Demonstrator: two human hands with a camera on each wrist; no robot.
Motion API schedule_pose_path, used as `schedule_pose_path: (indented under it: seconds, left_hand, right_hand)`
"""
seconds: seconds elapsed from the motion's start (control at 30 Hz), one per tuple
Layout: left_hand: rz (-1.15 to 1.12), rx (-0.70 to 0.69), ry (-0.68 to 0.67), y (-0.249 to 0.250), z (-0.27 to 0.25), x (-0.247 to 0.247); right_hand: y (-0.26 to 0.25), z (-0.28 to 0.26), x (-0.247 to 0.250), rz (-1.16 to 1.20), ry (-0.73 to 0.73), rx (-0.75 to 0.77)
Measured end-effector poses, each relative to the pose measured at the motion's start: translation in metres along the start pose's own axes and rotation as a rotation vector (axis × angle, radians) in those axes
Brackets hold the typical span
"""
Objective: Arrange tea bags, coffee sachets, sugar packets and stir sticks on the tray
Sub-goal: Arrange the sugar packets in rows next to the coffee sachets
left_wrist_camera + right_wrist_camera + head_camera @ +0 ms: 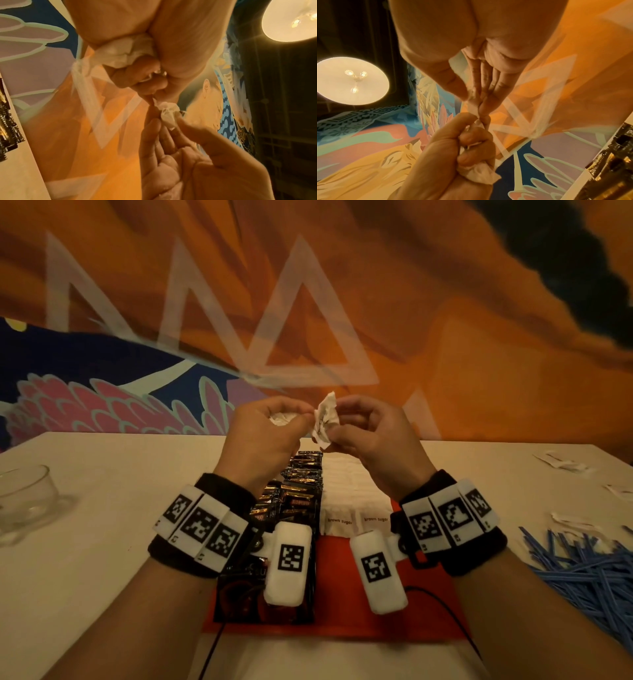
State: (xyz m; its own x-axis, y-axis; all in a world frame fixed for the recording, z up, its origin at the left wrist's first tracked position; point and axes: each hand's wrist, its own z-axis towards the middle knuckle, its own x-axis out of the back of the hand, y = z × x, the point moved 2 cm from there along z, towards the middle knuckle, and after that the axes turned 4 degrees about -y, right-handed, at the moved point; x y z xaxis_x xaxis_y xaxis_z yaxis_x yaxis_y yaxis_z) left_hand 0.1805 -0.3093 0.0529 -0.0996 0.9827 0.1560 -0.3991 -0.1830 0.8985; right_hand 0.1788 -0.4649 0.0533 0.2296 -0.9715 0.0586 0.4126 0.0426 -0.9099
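Observation:
Both hands are raised above the red tray [346,577]. My right hand [337,414] pinches a crumpled white paper wrapper [324,419] between thumb and fingers; the same wrapper [169,114] shows in the left wrist view. My left hand [301,414] touches that wrapper with thumb and forefinger. Its other fingers are curled round a wad of white paper [123,51], also visible as the wad [477,174] in the right wrist view. On the tray, dark coffee sachets [301,487] lie in a column beside white brown sugar packets [346,491].
A heap of blue stir sticks [582,570] lies on the pale table at the right, with torn white wrappers [561,462] behind it. A glass cup [25,498] stands at the left. A painted orange wall rises behind the table's far edge.

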Motion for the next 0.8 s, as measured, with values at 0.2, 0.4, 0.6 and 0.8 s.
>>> schedule_pose_path:
  seconds: [0.2,0.4,0.6,0.8]
  left_hand:
    - [0.227,-0.169,0.02,0.007,-0.001,0.0]
    - [0.271,-0.315,0.124,0.008,-0.003,-0.002]
    - [0.23,-0.265,0.143,0.003,0.001,0.002]
    - [-0.082,0.011,-0.089,-0.002,-0.005,-0.005]
  right_hand:
    - [0.007,0.002,0.0,-0.056,0.022,-0.019]
    - [0.007,0.003,0.005,0.094,-0.024,-0.09]
    - [0.003,0.001,0.007,0.194,-0.02,-0.15]
    - [0.002,0.002,0.007,0.257,0.068,-0.097]
